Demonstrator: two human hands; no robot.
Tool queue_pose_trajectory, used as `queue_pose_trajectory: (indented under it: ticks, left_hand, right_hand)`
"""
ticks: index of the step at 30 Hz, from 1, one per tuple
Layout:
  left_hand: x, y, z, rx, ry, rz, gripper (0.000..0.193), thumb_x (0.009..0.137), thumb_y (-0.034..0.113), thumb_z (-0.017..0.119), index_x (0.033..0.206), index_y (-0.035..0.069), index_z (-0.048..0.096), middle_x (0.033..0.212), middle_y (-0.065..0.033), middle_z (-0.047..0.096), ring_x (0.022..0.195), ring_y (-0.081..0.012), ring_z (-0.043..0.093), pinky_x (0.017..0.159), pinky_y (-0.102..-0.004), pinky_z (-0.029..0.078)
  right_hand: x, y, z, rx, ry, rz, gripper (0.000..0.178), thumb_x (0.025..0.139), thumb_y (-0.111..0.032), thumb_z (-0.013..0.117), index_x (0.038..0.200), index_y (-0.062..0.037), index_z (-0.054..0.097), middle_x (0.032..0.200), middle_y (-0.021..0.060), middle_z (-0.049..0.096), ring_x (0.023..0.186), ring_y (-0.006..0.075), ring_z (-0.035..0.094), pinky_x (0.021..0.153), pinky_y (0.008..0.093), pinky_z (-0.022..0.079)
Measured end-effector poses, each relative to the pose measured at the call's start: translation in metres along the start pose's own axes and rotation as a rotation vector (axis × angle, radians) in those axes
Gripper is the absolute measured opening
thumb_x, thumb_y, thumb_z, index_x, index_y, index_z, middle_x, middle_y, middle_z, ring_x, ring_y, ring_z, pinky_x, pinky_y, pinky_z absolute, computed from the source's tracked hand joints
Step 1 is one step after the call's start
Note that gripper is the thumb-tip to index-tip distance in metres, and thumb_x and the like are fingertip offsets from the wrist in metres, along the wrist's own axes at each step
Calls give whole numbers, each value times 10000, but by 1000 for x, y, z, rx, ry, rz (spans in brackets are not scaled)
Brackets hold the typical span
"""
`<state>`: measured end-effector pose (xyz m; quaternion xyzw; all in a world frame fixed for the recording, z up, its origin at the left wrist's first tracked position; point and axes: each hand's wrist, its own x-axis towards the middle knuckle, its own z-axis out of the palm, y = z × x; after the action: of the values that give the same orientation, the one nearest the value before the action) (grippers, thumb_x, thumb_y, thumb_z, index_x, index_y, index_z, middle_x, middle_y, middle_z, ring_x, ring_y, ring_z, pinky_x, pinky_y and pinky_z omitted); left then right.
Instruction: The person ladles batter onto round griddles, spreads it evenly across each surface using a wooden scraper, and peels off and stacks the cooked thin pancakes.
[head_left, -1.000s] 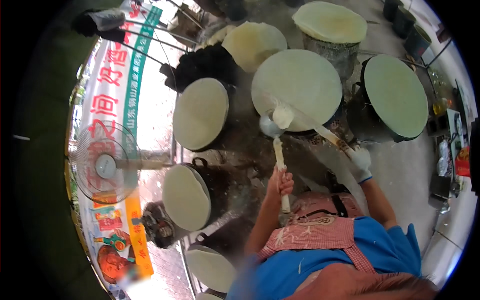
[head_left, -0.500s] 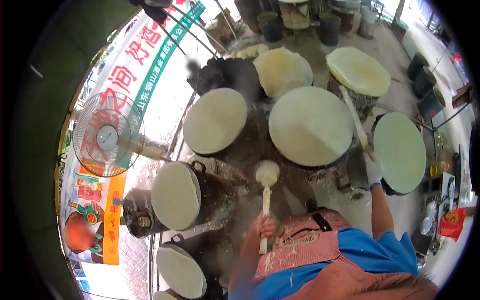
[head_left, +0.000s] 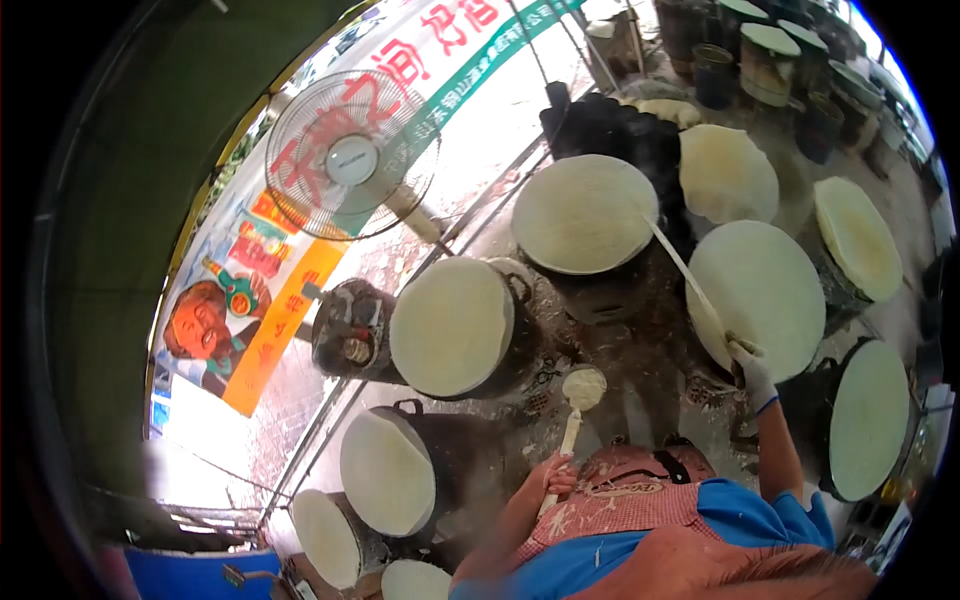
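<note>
My left hand [head_left: 560,474] is closed round the pale handle of a ladle [head_left: 583,388], whose round bowl holds cream-coloured batter. A whitish glove covers my right hand [head_left: 749,364], which grips a long flat wooden spatula [head_left: 690,278]. The spatula's thin tip meets the right edge of a pale round flatbread [head_left: 580,212] on the griddle ahead. Its shaft crosses another griddle's flatbread [head_left: 770,290], just beyond my right hand. Left of the ladle, a third flatbread [head_left: 450,328] covers its griddle, with one edge slightly lifted.
More covered griddles curve round me, at the lower left [head_left: 388,472] and far right [head_left: 868,420]. A stack of flatbreads [head_left: 858,240] and a browned sheet [head_left: 728,174] lie at the back right. A caged fan [head_left: 352,158] and a banner [head_left: 400,75] stand left.
My view has turned, shifting the griddles within the picture. The spatula tip has gone from beside the flatbread stack to the edge of the flatbread ahead. Both hands keep their holds.
</note>
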<state>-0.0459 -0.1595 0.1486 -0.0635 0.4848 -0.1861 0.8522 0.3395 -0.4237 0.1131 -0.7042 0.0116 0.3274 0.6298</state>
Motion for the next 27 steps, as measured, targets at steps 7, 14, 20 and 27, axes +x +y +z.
queue_pose_trajectory:
  ticks: [7, 14, 20, 27]
  left_hand:
    - [19, 1, -63, -110, -108, 252, 236, 1008, 390, 469, 1070, 163, 450, 755, -10, 399, 481, -48, 314, 350, -184, 236]
    - [15, -74, -60, -195, -188, 611, 180, 997, 329, 509, 1056, 166, 462, 651, 31, 360, 452, -31, 288, 346, -174, 218]
    - [-22, -163, -44, -691, -279, 750, 139, 963, 233, 552, 908, 111, 511, 572, 25, 407, 394, -32, 319, 338, -183, 249]
    - [46, -253, -179, -861, -460, 972, 143, 934, 192, 600, 986, 148, 474, 608, 14, 418, 411, -46, 352, 331, -193, 287]
  right_hand:
    - [34, -20, 72, -320, -95, -255, 454, 888, -166, 637, 1258, 84, 554, 1088, 108, 671, 936, 154, 617, 798, 257, 474]
    - [59, -25, 196, -896, -498, -666, 413, 807, -254, 716, 1095, 31, 633, 807, 126, 672, 709, 219, 638, 682, 344, 489]
    - [23, -2, 285, -1004, -818, -710, 476, 750, -332, 749, 1110, -41, 641, 870, 183, 690, 825, 336, 680, 720, 401, 507]
    - [-87, 60, 403, -1173, -1026, -1059, 381, 782, -400, 707, 965, -75, 625, 811, 183, 674, 790, 385, 652, 685, 481, 500]
